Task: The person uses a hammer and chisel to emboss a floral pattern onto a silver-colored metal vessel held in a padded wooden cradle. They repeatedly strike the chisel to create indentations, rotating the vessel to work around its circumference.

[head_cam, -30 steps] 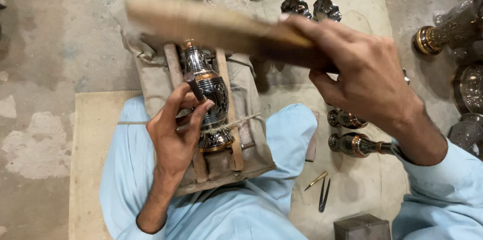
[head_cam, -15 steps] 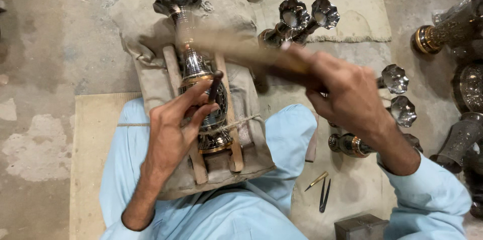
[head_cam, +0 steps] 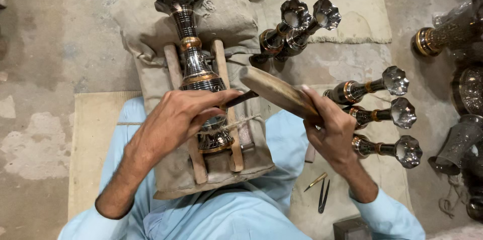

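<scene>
While the vase point(head_cam: 197, 71) lies across my lap, both my hands are closed on tools.
It is shiny dark metal with copper bands and a fluted mouth, cradled between two wooden slats point(head_cam: 227, 104); my left hand point(head_cam: 176, 119) pinches a thin chisel point(head_cam: 240, 99), my right hand point(head_cam: 332, 129) grips a wooden mallet point(head_cam: 276, 91).

Two fluted metal vases point(head_cam: 297, 29) are lying side by side on the pale mat point(head_cam: 352, 14) at the top, mouths pointing up-right. Three more vases point(head_cam: 375, 114) are lying stacked in a column at the right, mouths facing right. Dark embossed vessels point(head_cam: 460, 94) are crowding the right edge. Small dark tweezers point(head_cam: 322, 200) are resting beside a brass-coloured punch point(head_cam: 315, 181) on the floor.
</scene>
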